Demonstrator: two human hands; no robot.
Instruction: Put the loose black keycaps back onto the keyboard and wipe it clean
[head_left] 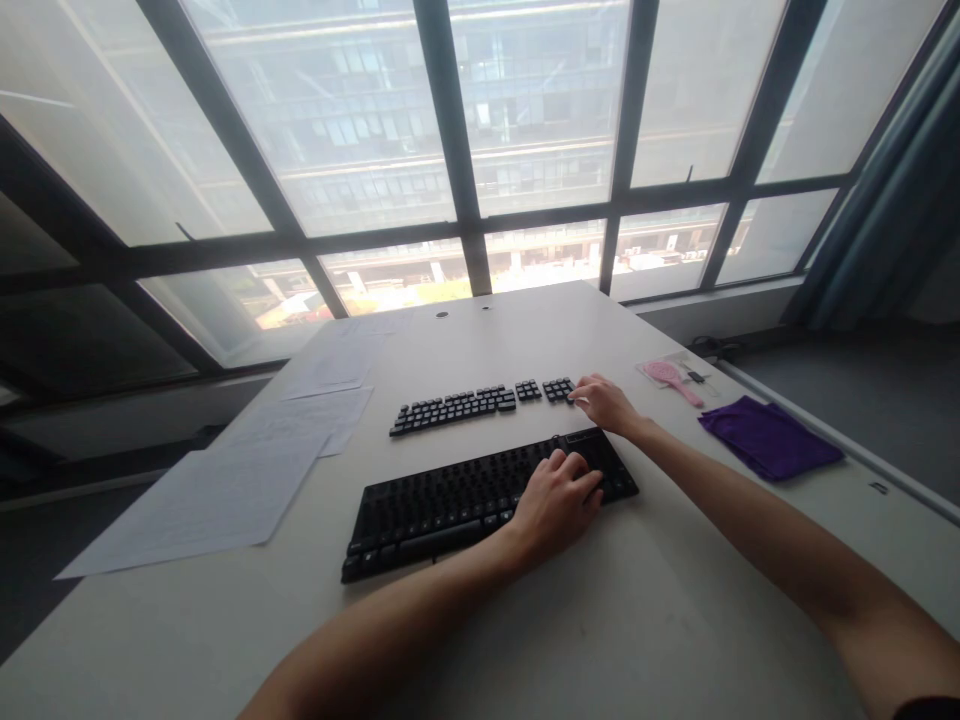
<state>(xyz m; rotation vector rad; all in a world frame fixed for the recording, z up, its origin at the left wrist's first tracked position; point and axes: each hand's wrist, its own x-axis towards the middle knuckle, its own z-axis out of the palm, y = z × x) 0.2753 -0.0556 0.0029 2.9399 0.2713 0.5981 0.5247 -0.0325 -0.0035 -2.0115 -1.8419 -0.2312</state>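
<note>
A black keyboard (450, 500) lies at a slant before me. Most of its upper rows show dark bare sockets, while a long space bar (441, 540) and some bottom-row keys sit in place. My left hand (559, 495) rests over its number-pad end, fingers curled down and pressed together, their tips hidden. Behind the keyboard, loose black keycaps (457, 407) are laid out in rows, with a small group (528, 390) and a number-pad group (556, 390) to the right. At the right edge of that last group, my right hand (604, 402) pinches a keycap between thumb and fingers.
Printed paper sheets (202, 495) cover the table's left side. On the right are a pink round-headed item with a handle (671, 378), a small dark object (697, 377) and a folded purple cloth (769, 437). Large windows (525, 110) stand beyond the white table (525, 340).
</note>
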